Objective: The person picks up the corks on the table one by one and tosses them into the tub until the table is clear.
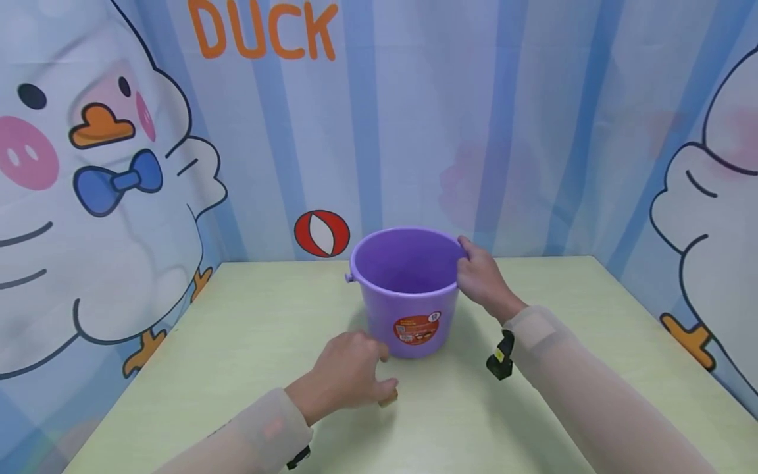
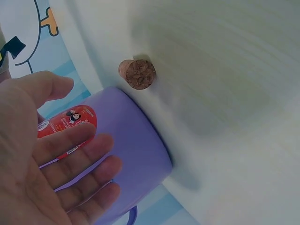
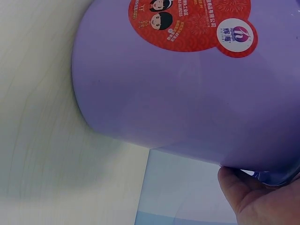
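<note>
A purple bucket [image 1: 408, 326] with a red label stands upright on the table. My right hand [image 1: 485, 276] grips it at the right of its rim; in the right wrist view the thumb [image 3: 234, 185] lies against its outer side. In front of the bucket, my left hand [image 1: 346, 368] hovers low over the table, its fingers loosely bent with a gap to the thumb, holding nothing. A brown cork stopper [image 2: 140, 74] shows beyond the left thumb [image 2: 54, 86] in the left wrist view, one end facing the camera, near the bucket's base.
The pale wooden table [image 1: 266, 309] ends at the back against a blue striped curtain [image 1: 408, 118] with printed ducks, lettering and a ball. Black wrist straps [image 1: 500, 355] hang at the sleeves.
</note>
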A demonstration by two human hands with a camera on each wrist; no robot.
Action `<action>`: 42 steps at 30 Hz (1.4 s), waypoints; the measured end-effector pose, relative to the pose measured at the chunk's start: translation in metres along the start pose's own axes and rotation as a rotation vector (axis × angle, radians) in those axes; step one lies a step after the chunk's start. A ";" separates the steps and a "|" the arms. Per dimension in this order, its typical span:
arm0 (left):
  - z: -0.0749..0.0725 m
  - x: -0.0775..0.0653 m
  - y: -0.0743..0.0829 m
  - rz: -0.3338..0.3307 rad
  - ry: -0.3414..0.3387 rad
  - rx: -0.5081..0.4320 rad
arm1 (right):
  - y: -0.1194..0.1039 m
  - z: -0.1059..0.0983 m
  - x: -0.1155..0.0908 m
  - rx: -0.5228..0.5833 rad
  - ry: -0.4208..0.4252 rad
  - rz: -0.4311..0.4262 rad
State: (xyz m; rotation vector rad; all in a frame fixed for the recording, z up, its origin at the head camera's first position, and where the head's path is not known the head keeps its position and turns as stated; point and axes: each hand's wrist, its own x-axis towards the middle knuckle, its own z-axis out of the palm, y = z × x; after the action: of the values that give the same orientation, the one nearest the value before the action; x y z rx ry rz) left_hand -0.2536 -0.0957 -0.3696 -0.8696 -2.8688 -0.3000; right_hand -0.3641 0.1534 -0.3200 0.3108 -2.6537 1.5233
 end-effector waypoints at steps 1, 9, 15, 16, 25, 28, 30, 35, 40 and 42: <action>0.001 0.000 0.000 0.001 -0.006 0.006 | 0.000 0.000 0.000 -0.001 -0.001 0.001; 0.006 0.000 0.001 -0.011 -0.071 0.022 | 0.001 0.000 -0.001 -0.008 0.003 0.006; 0.010 -0.002 0.002 0.006 -0.060 0.025 | 0.000 0.000 0.000 -0.010 -0.002 0.000; 0.011 -0.002 0.002 0.010 -0.054 0.024 | 0.000 0.000 0.000 -0.011 -0.002 0.000; 0.019 -0.003 0.002 0.021 -0.042 0.032 | 0.000 0.000 -0.001 -0.004 0.000 -0.002; 0.020 -0.003 0.002 0.016 -0.043 0.037 | 0.000 0.000 0.000 -0.003 0.001 -0.005; 0.021 -0.004 0.002 0.015 -0.041 0.038 | 0.000 0.000 0.000 -0.007 0.003 -0.003; 0.024 -0.004 0.002 0.003 -0.058 0.040 | 0.000 0.000 0.001 -0.013 0.008 -0.005; 0.027 -0.003 0.002 -0.008 -0.088 0.035 | 0.000 0.000 0.001 -0.012 0.007 -0.003; 0.028 -0.003 0.002 -0.013 -0.098 0.039 | 0.000 0.000 0.001 -0.012 0.005 -0.001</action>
State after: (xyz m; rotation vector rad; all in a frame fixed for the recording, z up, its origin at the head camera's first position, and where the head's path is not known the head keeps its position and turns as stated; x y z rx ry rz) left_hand -0.2519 -0.0893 -0.3970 -0.8831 -2.9605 -0.2074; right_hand -0.3649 0.1529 -0.3201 0.3068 -2.6576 1.5051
